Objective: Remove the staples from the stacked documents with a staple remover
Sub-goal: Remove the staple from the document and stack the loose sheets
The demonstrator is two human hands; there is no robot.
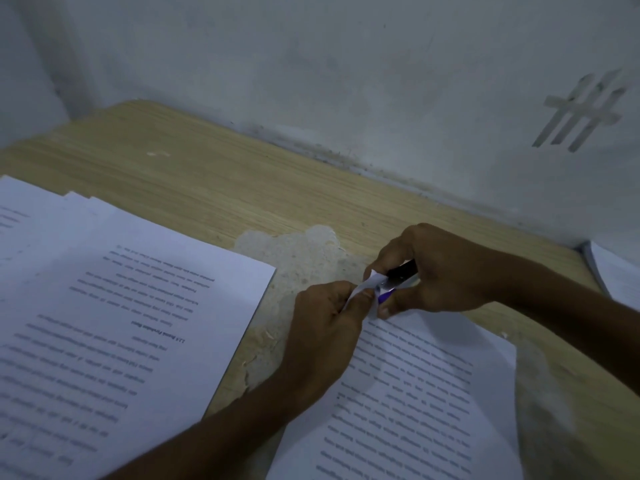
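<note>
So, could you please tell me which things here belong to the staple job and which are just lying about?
In use:
- staple remover, in right hand
- document, corner pinched by left hand
- paper stack

Lying about:
- papers at the right edge
- tape marks on the wall

Matt paper document (415,393) on worn wood-grain desk (242,188).

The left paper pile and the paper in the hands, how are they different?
The left pile lies flat and untouched; the held paper has its corner bent up, pinched by the left hand while the right hand works a staple remover there. The pile's text is upside down; the held paper's is not. Both are white printed pages.
</note>
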